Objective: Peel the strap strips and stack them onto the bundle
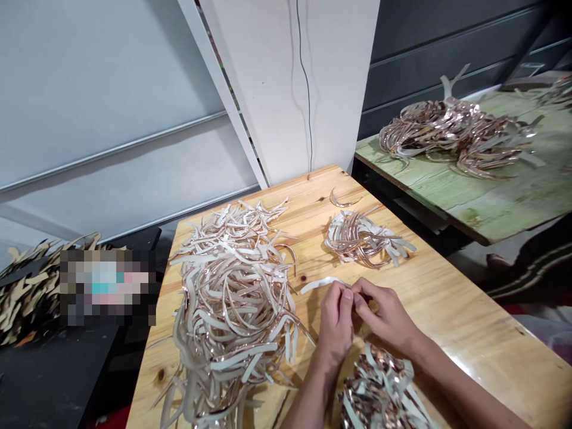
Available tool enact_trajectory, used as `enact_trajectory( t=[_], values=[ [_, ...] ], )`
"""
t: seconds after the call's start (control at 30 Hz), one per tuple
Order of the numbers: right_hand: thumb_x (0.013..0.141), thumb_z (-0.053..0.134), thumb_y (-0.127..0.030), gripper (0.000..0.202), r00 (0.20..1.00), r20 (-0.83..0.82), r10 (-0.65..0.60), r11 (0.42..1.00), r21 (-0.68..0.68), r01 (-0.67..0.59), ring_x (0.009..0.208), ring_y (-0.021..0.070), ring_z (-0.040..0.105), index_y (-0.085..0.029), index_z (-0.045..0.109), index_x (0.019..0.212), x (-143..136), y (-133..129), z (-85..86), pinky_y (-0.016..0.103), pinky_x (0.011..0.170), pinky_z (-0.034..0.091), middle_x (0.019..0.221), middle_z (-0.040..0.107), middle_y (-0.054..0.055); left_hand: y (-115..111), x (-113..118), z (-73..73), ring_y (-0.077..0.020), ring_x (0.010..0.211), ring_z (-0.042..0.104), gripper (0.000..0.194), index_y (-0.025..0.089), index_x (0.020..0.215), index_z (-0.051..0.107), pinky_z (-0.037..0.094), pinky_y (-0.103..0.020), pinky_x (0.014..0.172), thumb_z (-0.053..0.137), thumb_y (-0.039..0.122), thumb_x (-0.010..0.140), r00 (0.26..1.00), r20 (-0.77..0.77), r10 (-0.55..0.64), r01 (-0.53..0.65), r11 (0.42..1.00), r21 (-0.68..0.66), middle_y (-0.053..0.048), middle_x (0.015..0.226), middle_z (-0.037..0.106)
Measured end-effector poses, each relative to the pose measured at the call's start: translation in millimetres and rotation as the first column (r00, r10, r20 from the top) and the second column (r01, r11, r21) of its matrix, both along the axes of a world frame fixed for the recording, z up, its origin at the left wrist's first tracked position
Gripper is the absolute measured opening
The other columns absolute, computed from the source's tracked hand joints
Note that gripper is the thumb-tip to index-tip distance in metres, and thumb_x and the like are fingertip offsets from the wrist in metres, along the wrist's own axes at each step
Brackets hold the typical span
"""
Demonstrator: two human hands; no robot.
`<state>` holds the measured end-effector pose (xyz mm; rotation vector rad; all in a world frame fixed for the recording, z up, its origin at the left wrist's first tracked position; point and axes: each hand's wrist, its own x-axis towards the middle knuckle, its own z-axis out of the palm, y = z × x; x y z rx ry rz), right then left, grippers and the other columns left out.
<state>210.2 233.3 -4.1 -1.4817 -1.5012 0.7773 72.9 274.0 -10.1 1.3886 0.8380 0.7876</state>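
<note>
Both hands meet over the wooden table [438,333], fingertips pinched close together. A pale strip [319,284] with a whitish face runs out to the left from my left hand [337,316], whose thumb and fingers close on it. My right hand [379,307] pinches at the same spot; its fingertips seem to hold the strip's other part, which the fingers hide. Left of my hands lies a big heap of white and rose-gold strips [236,310]. Beyond them sits a smaller coiled bundle of such strips [357,238]. Another shiny pile [384,393] lies between my forearms.
A loose curved strip [342,199] lies near the table's far edge. To the right, a greenish table [491,202] bears a large shiny strip pile [456,134]. A black table [49,381] at the left holds tan and dark scraps [31,286]. A white wall panel [286,89] stands behind.
</note>
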Motion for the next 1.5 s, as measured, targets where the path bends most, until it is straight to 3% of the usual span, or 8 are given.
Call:
enact_trajectory(
  t=[0.43, 0.93, 1.5],
  values=[
    [0.099, 0.047, -0.024, 0.016, 1.000, 0.006, 0.005, 1.000, 0.011, -0.005, 0.063, 0.0157, 0.056, -0.023, 0.052, 0.084, -0.5, 0.6, 1.5, 0.027, 0.063, 0.044, 0.072, 0.062, -0.002, -0.2, 1.2, -1.9, -0.0168, 0.073, 0.039, 0.041, 0.022, 0.081, 0.042, 0.035, -0.031, 0.071, 0.035, 0.053, 0.106, 1.000, -0.005, -0.016, 0.016, 1.000, -0.011, 0.001, 0.077, 0.043],
    [0.100, 0.046, -0.027, 0.020, 1.000, -0.009, 0.008, 1.000, 0.000, -0.008, 0.061, 0.0154, 0.055, -0.023, 0.052, 0.082, -1.2, 1.0, 2.9, 0.026, 0.061, 0.043, 0.069, 0.059, -0.003, -0.9, 1.9, -3.4, -0.0162, 0.073, 0.038, 0.038, 0.022, 0.081, 0.041, 0.033, -0.031, 0.071, 0.031, 0.046, 0.109, 0.999, -0.023, -0.025, 0.026, 0.999, 0.029, 0.001, 0.077, 0.041],
    [0.100, 0.048, -0.034, 0.029, 0.960, -0.277, -0.026, 0.994, -0.107, -0.004, 0.055, 0.0133, 0.045, -0.022, 0.051, 0.074, -0.9, 1.3, 5.8, 0.026, 0.054, 0.038, 0.061, 0.049, -0.004, -2.8, 1.0, -4.8, -0.0154, 0.072, 0.037, 0.037, 0.022, 0.083, 0.041, 0.033, -0.031, 0.069, 0.030, 0.046, 0.109, 0.998, -0.018, -0.061, 0.062, 0.996, 0.060, 0.001, 0.077, 0.040]
  ],
)
